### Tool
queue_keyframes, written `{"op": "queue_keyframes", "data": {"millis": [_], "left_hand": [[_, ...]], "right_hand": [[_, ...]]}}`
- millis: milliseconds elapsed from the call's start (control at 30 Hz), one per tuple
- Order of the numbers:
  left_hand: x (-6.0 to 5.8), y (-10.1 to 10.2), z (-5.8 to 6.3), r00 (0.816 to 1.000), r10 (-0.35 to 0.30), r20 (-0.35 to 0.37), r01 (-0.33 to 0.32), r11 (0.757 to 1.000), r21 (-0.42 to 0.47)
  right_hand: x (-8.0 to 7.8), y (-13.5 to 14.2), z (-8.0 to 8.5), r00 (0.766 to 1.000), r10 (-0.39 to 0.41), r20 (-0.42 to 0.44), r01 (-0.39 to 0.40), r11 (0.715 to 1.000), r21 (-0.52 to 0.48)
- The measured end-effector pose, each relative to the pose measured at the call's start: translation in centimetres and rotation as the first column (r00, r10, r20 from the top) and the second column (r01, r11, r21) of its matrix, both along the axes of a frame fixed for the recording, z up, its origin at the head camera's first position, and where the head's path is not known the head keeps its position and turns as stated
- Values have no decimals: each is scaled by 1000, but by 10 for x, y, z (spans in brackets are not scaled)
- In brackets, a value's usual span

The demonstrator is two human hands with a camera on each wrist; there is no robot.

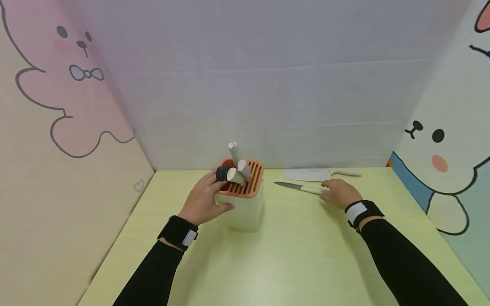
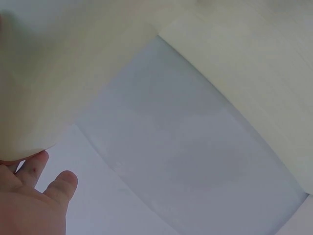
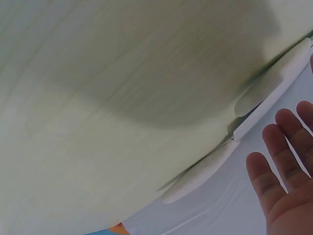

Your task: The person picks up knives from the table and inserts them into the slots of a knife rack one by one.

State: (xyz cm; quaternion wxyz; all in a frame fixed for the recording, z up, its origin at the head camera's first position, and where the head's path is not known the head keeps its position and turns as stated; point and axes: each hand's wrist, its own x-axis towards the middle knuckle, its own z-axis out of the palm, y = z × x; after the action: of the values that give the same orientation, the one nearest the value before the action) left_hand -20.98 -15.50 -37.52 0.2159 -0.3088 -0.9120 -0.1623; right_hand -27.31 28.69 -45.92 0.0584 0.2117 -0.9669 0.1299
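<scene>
We judge this the pick-up step: left hand grips the block, right hand, fingers loose, holds nothing beside the knife on the table; next calls for pinching its handle.

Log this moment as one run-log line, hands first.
left hand: touching knife block | right hand: at small knife, contact unclear | cleaver: flat on table, beyond small knife

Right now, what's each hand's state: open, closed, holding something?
Left hand: holding the cream, orange-topped knife block.
Right hand: open, empty, beside the small cream-handled, grey-bladed knife.
</scene>
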Motion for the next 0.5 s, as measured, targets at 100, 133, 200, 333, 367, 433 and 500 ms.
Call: {"op": "queue_keyframes", "data": {"millis": [100,133,200,333,367,433,500], "left_hand": [[0,0,1,1000,-2,3,2,1000,0],[0,1,1,1000,-3,4,3,1000,1],[0,1,1,1000,-4,7,4,1000,4],[0,1,2,1000,-8,17,7,1000,8],[0,1,2,1000,-7,19,7,1000,7],[1,1,2,1000,-5,21,5,1000,5],[2,1,2,1000,-5,21,4,1000,6]], "right_hand": [[-4,-2,-8,1000,-5,-29,5,1000,10],[-5,-2,-11,999,-6,-33,6,1000,6],[-7,-3,-15,999,-10,-41,10,1000,-2],[-9,-6,-21,998,-20,-51,20,1000,-6],[-9,-7,-22,998,-23,-53,23,1000,-1],[-9,-9,-23,998,-26,-60,26,1000,9],[-9,-11,-23,997,-25,-78,27,999,20]]}}
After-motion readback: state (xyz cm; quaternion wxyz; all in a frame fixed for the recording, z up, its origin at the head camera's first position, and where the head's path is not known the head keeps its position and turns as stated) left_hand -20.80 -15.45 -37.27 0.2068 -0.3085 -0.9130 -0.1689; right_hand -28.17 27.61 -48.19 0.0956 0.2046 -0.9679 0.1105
